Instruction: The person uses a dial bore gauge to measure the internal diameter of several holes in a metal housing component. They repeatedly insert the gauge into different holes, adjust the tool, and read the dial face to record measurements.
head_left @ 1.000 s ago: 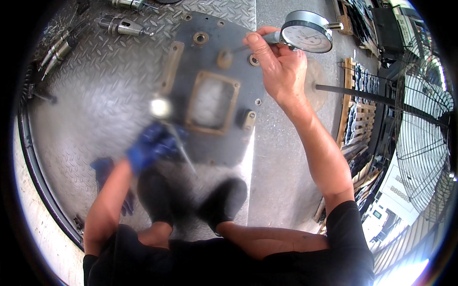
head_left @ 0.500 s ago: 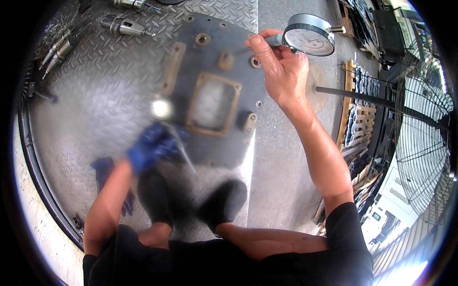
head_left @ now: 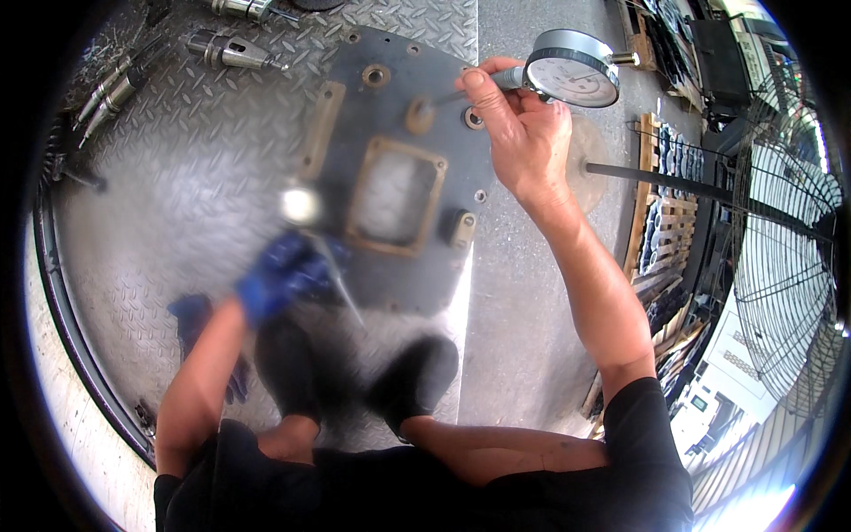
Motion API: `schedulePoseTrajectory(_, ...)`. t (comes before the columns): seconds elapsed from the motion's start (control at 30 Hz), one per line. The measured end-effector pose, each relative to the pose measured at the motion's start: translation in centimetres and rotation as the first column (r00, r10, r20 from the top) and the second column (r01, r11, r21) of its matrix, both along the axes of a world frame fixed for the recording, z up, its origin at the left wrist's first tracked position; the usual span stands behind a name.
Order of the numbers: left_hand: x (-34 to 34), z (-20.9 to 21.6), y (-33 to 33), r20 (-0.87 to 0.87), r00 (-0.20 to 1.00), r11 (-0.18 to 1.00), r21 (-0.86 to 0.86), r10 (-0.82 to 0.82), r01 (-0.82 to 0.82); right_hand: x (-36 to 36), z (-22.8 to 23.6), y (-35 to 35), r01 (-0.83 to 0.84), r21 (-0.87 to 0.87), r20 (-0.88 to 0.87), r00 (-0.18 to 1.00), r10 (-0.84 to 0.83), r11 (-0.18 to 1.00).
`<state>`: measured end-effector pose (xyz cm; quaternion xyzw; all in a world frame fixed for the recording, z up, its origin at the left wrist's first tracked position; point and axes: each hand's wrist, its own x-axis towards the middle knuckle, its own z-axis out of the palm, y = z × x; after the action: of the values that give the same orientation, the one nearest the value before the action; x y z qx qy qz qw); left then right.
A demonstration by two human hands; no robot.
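Observation:
My bare right hand (head_left: 523,124) is closed around the grip of a dial gauge (head_left: 572,75), whose round face tilts up beyond my knuckles. Its thin stem points left over a dark metal plate (head_left: 403,288), toward a blurred brownish round spot (head_left: 419,115); whether it touches the plate I cannot tell. In a blue glove, my left hand (head_left: 284,275) is closed on a thin metal rod (head_left: 346,288) beside the plate's lower left edge. A bright glowing spot (head_left: 300,206) shows above that hand, too blurred to name. The plate has a framed rectangular opening and several bored holes.
Tool holders (head_left: 230,50) lie on the tread-plate floor (head_left: 177,177) at the upper left. A loose blue glove (head_left: 191,319) lies by my left forearm. To the right stand a large fan (head_left: 789,204) with a dark pole (head_left: 660,173) and wooden pallets (head_left: 651,177) bearing metal parts.
The dial gauge and my right hand have shifted very slightly. My left hand stays where it was, with the rod.

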<state>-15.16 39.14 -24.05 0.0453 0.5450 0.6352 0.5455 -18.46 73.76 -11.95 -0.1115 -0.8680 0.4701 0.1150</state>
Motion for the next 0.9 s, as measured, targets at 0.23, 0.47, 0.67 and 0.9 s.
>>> schedulePoseTrajectory(0.23,-0.2,0.1,0.1,-0.040,0.999,0.999,0.025,-0.022,0.023,0.0,0.0,0.0,-0.006,0.000,-0.008,1.000,0.006,1.000)
schedulePoseTrajectory(0.47,-0.3,0.9,0.5,0.090,0.996,1.000,-0.017,0.007,-0.006,0.0,0.1,0.0,-0.009,0.019,0.000,1.000,0.009,1.000)
schedulePoseTrajectory(0.67,-0.4,1.2,0.5,0.050,0.999,0.999,-0.048,-0.013,0.015,-0.1,0.0,0.3,-0.035,0.101,0.010,0.999,0.034,0.994)
schedulePoseTrajectory(0.9,-0.5,1.1,0.3,0.006,0.999,0.999,-0.026,-0.034,0.034,0.0,0.2,0.0,-0.019,0.027,0.000,1.000,0.019,0.999)
